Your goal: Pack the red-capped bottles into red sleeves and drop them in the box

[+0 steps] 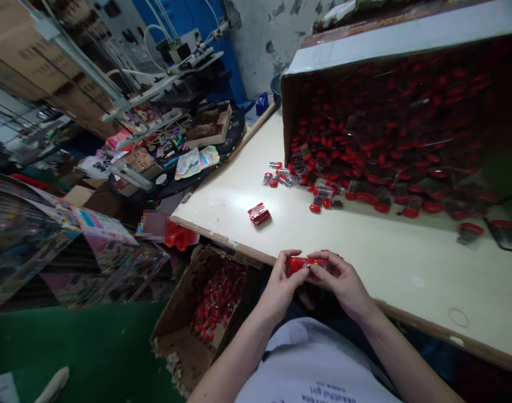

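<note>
At the table's front edge, my left hand (286, 282) and my right hand (337, 277) are close together, both with fingers wrapped round a red wrapper (300, 263) with some print on it. The thumbs nearly meet over its middle. Beyond my hands on the white table (222, 207) lies a small stack of red and white wrappers (259, 214). Small clear jars with red lids (323, 193) are scattered farther back, spilling from a large carton (286, 123) tipped on its side and filled with many more.
Below the table edge on the left stands an open cardboard box (175, 330) with red-lidded jars inside. A cluttered black round table (234, 131) with a machine is at the back left. A rubber band (459, 317) lies on the right.
</note>
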The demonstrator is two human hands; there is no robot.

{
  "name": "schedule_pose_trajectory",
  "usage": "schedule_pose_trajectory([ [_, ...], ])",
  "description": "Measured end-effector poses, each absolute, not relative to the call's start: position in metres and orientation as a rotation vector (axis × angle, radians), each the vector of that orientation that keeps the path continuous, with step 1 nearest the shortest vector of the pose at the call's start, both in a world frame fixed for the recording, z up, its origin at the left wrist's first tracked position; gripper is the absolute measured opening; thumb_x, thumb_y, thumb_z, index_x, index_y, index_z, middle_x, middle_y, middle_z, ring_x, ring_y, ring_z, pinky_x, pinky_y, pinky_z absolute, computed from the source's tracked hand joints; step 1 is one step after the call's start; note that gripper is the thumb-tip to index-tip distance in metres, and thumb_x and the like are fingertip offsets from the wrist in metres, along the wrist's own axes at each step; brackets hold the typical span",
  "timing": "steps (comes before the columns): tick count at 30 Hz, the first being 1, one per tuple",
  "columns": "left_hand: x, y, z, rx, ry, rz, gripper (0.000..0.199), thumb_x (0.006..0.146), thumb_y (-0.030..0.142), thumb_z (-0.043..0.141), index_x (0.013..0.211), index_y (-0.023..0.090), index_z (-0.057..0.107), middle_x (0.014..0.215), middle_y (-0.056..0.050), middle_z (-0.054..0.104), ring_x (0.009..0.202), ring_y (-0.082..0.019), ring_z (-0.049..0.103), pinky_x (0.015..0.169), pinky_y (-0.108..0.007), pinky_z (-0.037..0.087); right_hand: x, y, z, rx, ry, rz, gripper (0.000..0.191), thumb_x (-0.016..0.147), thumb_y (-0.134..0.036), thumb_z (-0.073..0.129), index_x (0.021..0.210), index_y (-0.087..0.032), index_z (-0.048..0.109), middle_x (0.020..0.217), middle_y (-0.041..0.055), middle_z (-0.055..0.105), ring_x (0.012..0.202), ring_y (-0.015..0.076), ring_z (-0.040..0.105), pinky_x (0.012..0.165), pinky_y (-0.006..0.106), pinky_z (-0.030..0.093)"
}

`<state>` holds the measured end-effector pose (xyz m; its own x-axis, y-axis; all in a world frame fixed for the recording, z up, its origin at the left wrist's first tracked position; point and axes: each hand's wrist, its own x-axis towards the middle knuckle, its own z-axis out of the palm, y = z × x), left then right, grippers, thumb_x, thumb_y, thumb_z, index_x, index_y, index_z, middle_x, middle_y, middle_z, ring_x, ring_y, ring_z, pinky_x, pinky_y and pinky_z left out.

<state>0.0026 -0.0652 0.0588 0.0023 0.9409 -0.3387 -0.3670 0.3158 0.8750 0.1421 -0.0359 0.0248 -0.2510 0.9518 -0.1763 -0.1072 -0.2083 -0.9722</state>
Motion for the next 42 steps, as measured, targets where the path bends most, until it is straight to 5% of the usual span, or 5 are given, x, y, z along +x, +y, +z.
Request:
schedule_pose_trajectory([
  [10, -0.001, -0.064, 0.055, 0.809, 1.246, 1.169, 0.031, 0.082, 0.035, 0.055, 0.102, 0.013, 0.062, 0.074, -0.004, 0.060, 0.061, -0.010, 0.051, 0.056, -0.023, 0.041, 0.145, -0.040, 0.026, -1.031, -1.081, 1.735, 0.028, 0.078, -0.036, 0.065, 0.104, -0.025, 0.061, 0.103, 0.0036, 0.063, 0.090, 0.0195, 0.060, 0.077, 0.032, 0.052],
  [24, 0.000, -0.064, 0.051, 0.982, 1.350, 1.136, 0.038, 0.086, 0.037, 0.049, 0.120, 0.022, 0.057, 0.086, -0.002, 0.050, 0.063, -0.008, 0.049, 0.061, -0.023, 0.043, 0.145, -0.043, 0.024, -1.096, -1.050, 1.689, 0.022, 0.078, -0.034, 0.066, 0.097, -0.023, 0.064, 0.098, 0.0035, 0.065, 0.085, 0.0174, 0.061, 0.075, 0.029, 0.050],
  [33, -0.006, -0.063, 0.041, 0.767, 1.279, 1.228, 0.044, 0.087, 0.041, 0.045, 0.123, 0.018, 0.055, 0.066, 0.000, 0.054, 0.059, -0.009, 0.049, 0.058, -0.022, 0.041, 0.138, -0.043, 0.020, -1.182, -0.842, 1.695, 0.022, 0.073, -0.036, 0.071, 0.091, -0.023, 0.067, 0.092, 0.0021, 0.067, 0.082, 0.0165, 0.062, 0.067, 0.025, 0.051],
  [42, 0.003, -0.068, 0.037, 0.868, 1.409, 1.368, 0.036, 0.074, 0.028, 0.065, 0.108, 0.017, 0.063, 0.096, -0.008, 0.067, 0.081, -0.016, 0.060, 0.074, -0.028, 0.049, 0.126, -0.049, 0.023, -1.036, -0.586, 1.801, 0.023, 0.074, -0.033, 0.071, 0.092, -0.023, 0.064, 0.093, 0.0005, 0.066, 0.077, 0.0136, 0.062, 0.066, 0.024, 0.052],
])
